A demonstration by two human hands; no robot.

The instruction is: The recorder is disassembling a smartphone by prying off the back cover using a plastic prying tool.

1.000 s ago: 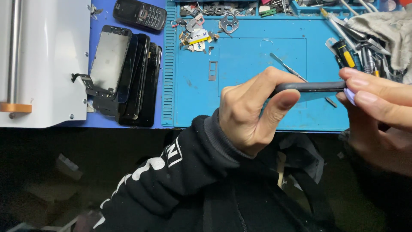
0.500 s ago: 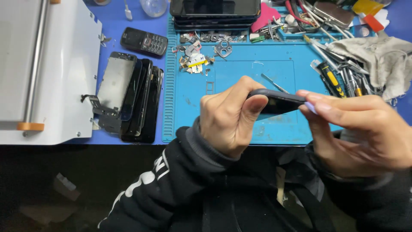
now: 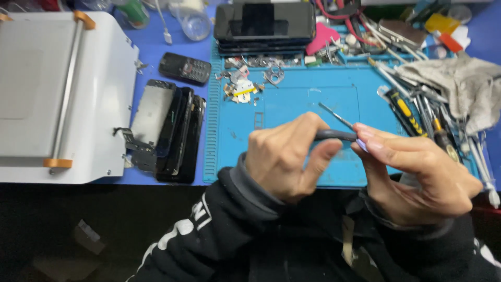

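A dark phone [image 3: 336, 135] was held edge-on between both hands above the near part of a blue work mat [image 3: 292, 109]. The left hand [image 3: 284, 156] was curled around its left end, thumb beneath and fingers folded over the top. The right hand [image 3: 417, 172] was pinched against the right end, and a small pale purple pick [image 3: 362, 145] was seen between its fingertips at the phone's edge. From this, the work was judged to be at an early stage: the pick appeared to be set at the seam, but no gap or lifted part could be made out, so the opening seemed not yet done. A thin metal tool [image 3: 334, 116] lay on the mat just behind the phone. Farther back, small metal parts and screws [image 3: 245, 86] were scattered near the mat's far left corner, and a stack of dark phones [image 3: 263, 23] lay at its back edge. Screwdrivers and tweezers [image 3: 417, 112] were piled to the right, beside a crumpled grey cloth [image 3: 459, 83]. To the left of the mat, a row of stripped phone screens [image 3: 167, 130] and a small black keypad phone [image 3: 185, 68] lay on the blue table, with a white machine [image 3: 57, 94] beyond them. Nothing was seen between the hands and the phone; the clutter lay well clear of them.
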